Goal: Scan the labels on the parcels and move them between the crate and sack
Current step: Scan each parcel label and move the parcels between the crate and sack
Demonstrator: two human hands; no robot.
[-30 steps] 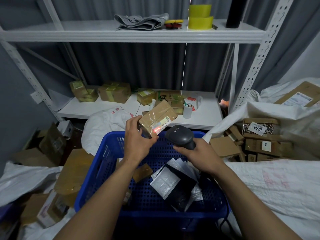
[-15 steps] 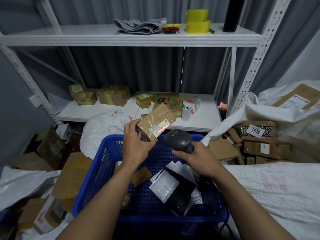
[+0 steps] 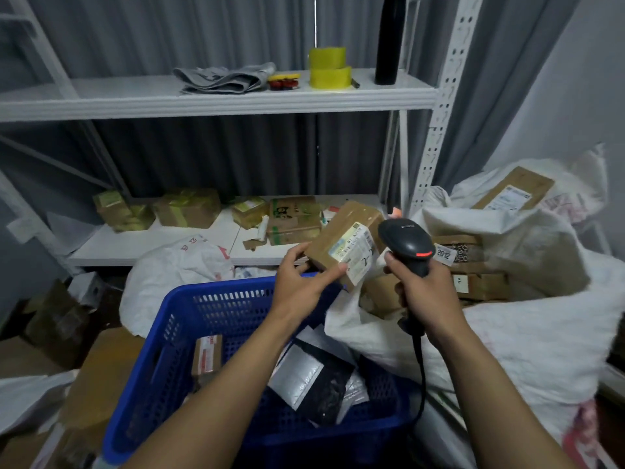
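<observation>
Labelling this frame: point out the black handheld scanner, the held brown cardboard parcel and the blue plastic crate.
Black handheld scanner [image 3: 406, 243]: head view, its head.
Brown cardboard parcel [image 3: 341, 228]: head view, top face.
Blue plastic crate [image 3: 220, 306]: head view, far wall.

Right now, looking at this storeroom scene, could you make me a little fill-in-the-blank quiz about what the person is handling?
1. The left hand holds a cardboard parcel with its white ____ turned toward the camera.
2. The right hand grips a black corded ____.
3. The plastic crate beneath the arms is ____.
4. The two tape rolls on the upper shelf are ____.
Missing words: label, scanner, blue, yellow.
</observation>
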